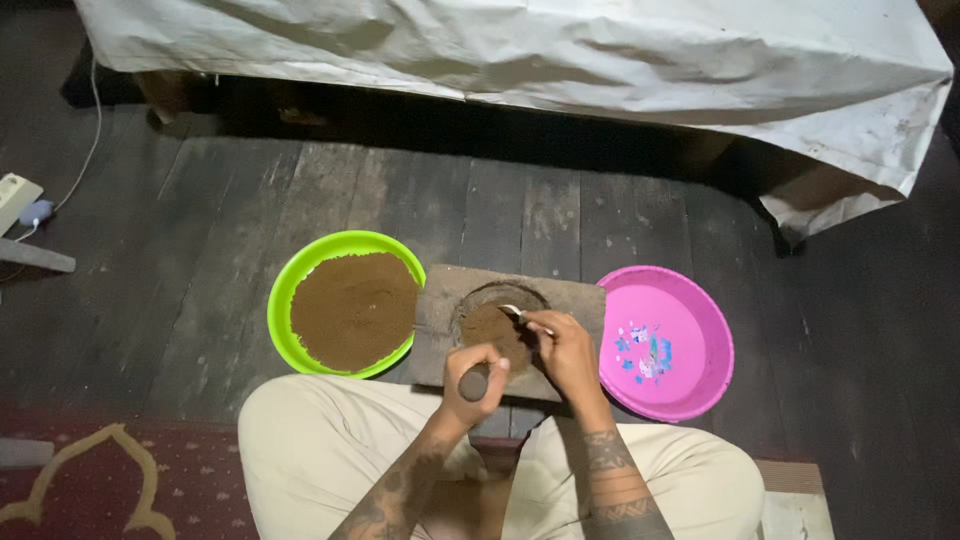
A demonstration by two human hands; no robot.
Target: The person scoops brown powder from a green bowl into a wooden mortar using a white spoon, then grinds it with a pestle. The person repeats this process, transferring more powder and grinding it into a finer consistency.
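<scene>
Gripping a spoon, right hand scoops powder.

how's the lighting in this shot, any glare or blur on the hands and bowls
Head view: dim, uneven light; the white sheet is brightest, the floor planks murky. Green bowl and pink bowl are vivid, without harsh glare. Left hand and right hand look slightly soft; deep shadow under the sheet.

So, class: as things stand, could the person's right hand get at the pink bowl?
Probably yes. The right hand holds a spoon over the wooden block, and the pink bowl sits just beside it on the floor with nothing between.
</scene>
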